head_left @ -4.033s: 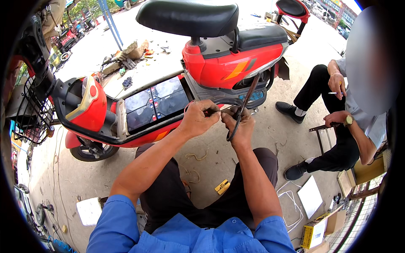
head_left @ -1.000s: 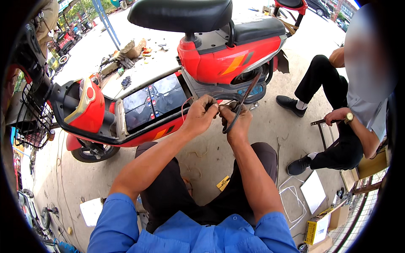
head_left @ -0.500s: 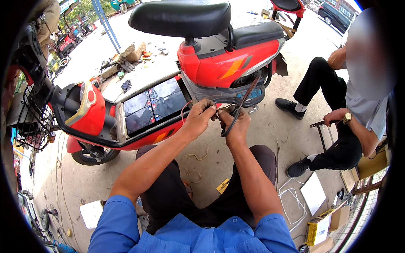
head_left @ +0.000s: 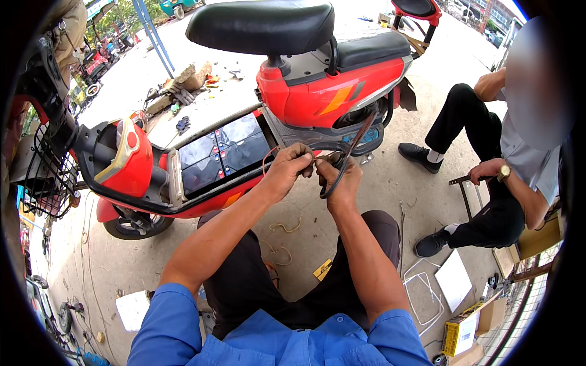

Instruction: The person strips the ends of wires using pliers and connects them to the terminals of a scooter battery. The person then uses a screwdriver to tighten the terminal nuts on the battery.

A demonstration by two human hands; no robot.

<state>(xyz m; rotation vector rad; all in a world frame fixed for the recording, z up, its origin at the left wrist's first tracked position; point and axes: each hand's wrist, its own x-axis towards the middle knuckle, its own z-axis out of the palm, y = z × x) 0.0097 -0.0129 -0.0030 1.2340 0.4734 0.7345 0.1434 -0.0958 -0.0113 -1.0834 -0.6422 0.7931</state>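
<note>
Red, thin, curving wire (head_left: 265, 162) loops beside black, boxy batteries (head_left: 247, 155) to the bare left hand (head_left: 288, 168), whose fingers seem pinched on it, while the bare right hand (head_left: 343, 180) curls round a dark, scissor-like metal tool (head_left: 362, 134), best kept angled clear.

Two working hands (head_left: 287, 169) (head_left: 343, 181), one wristwatch (head_left: 503, 172), one basket (head_left: 51, 183)

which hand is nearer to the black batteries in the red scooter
Left. The left hand is just to the right of the batteries in the picture; the right hand is farther right, beyond the left hand.
</note>
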